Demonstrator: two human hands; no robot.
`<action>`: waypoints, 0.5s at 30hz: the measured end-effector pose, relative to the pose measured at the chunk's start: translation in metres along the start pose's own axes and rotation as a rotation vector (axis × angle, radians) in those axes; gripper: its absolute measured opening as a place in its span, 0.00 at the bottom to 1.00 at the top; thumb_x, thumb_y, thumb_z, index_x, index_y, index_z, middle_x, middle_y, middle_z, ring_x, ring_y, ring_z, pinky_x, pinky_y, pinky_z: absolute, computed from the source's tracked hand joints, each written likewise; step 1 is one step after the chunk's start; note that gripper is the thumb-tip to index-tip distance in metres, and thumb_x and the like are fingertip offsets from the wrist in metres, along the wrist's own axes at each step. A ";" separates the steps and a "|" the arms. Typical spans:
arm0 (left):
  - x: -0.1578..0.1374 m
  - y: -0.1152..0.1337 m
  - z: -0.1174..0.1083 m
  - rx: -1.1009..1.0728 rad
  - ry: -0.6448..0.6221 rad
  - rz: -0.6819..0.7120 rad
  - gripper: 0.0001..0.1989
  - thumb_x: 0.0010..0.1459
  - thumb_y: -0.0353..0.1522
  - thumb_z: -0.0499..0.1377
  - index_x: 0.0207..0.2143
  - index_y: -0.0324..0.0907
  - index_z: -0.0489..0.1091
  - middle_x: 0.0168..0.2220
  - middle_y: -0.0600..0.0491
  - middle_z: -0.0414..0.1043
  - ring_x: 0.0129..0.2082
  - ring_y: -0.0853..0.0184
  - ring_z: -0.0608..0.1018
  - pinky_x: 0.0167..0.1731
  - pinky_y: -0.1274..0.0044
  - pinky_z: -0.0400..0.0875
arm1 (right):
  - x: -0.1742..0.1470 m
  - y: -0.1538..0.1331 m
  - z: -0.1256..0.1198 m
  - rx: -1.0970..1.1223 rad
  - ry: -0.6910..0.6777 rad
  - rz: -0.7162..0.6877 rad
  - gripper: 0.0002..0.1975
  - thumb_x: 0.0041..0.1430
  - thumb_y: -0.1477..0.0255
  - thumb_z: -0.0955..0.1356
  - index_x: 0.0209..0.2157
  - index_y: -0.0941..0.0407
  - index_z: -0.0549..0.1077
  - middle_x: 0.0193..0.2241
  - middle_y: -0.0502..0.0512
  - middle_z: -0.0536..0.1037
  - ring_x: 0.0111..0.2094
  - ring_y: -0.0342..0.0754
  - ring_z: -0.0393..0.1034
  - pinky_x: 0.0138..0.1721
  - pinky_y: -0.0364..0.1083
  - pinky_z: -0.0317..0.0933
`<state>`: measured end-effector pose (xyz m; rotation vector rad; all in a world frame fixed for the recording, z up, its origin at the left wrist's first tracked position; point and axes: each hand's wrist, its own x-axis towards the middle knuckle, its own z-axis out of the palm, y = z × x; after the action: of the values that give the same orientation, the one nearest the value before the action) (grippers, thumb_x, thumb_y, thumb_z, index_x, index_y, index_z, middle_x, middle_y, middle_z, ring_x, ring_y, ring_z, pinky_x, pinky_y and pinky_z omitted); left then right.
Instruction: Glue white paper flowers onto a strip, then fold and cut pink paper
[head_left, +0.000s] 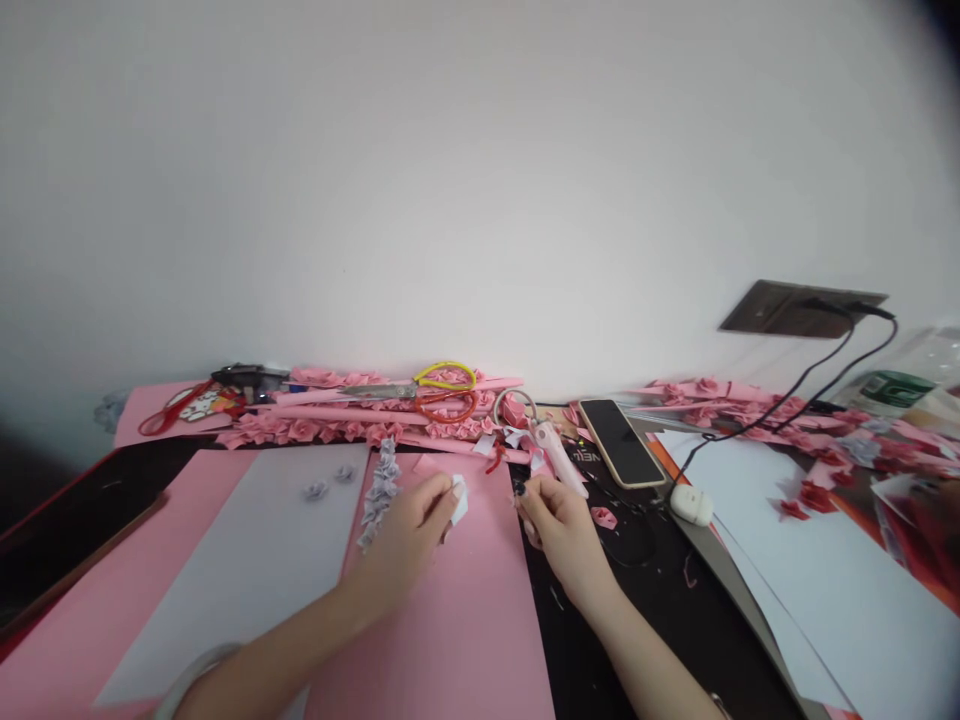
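A small folded piece of white paper [460,499] is pinched between the thumb and fingers of my left hand [415,522], above a pink sheet [465,640]. Off to its right, my right hand [556,520] is closed in a pinch; something tiny may be at its fingertips, too small to name. Beside my left hand lies a row of pale lilac paper flowers [381,492], with two loose flowers [316,490] farther left on a white sheet [277,540]. A pink handheld tool with a ring strap [559,457] lies just behind my right hand.
Scissors [415,391] with yellow and red handles rest on pink paper flower strips [300,430] along the wall. Right of centre are a phone [621,445], a white earbud case [691,505], and white sheets [810,600]. Black cables [806,400] hang from a wall outlet [772,306].
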<state>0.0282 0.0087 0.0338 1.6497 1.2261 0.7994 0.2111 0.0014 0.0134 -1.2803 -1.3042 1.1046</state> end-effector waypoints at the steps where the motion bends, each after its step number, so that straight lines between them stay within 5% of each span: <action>1: 0.003 0.001 -0.002 0.027 -0.001 0.012 0.15 0.59 0.38 0.44 0.20 0.42 0.51 0.18 0.61 0.52 0.17 0.74 0.58 0.18 0.81 0.52 | 0.000 -0.001 0.000 0.040 -0.001 0.017 0.12 0.56 0.65 0.63 0.21 0.55 0.63 0.14 0.45 0.59 0.13 0.38 0.49 0.14 0.40 0.42; 8: 0.034 0.004 -0.004 0.036 -0.077 0.055 0.08 0.56 0.34 0.48 0.32 0.41 0.63 0.24 0.57 0.68 0.21 0.71 0.71 0.23 0.79 0.63 | -0.001 -0.007 0.002 0.173 -0.008 0.010 0.09 0.46 0.69 0.71 0.21 0.57 0.68 0.14 0.49 0.69 0.15 0.42 0.61 0.19 0.42 0.55; 15: 0.041 0.006 -0.009 -0.156 -0.100 0.003 0.17 0.58 0.43 0.45 0.43 0.41 0.62 0.38 0.50 0.71 0.20 0.72 0.71 0.21 0.79 0.64 | 0.001 -0.004 -0.004 0.073 0.032 0.025 0.14 0.53 0.65 0.66 0.18 0.56 0.64 0.11 0.44 0.60 0.12 0.38 0.47 0.15 0.41 0.40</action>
<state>0.0348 0.0499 0.0420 1.5463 1.0647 0.7843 0.2149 0.0024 0.0180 -1.2581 -1.2169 1.1345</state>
